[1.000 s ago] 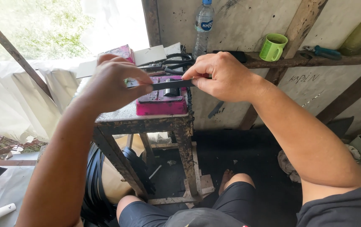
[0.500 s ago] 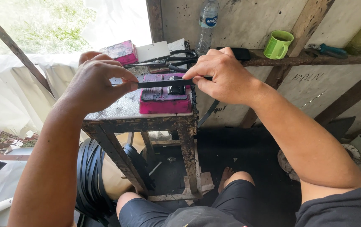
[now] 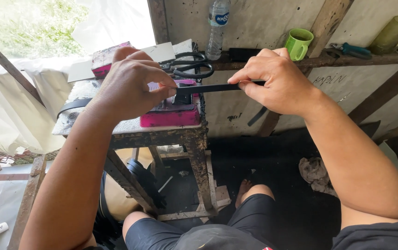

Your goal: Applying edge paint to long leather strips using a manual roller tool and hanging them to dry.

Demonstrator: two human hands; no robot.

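The left hand (image 3: 131,85) and right hand (image 3: 277,81) were each pinched on one end of a black strip (image 3: 210,88) stretched between them — judged light, thin, flexible — best gripped at its ends.

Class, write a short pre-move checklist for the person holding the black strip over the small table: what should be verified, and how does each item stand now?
1. Left hand pinches one end of the black strip: ok.
2. Right hand pinches the other end: ok.
3. Strip stretched straight and level between the hands: ok.
4. Strip sits in the pink device beneath it: cannot tell, the left hand's fingers hide the contact.
5. Scissors lie behind on the table, apart from both hands: ok.
6. Green mug stands upright on the shelf: ok.
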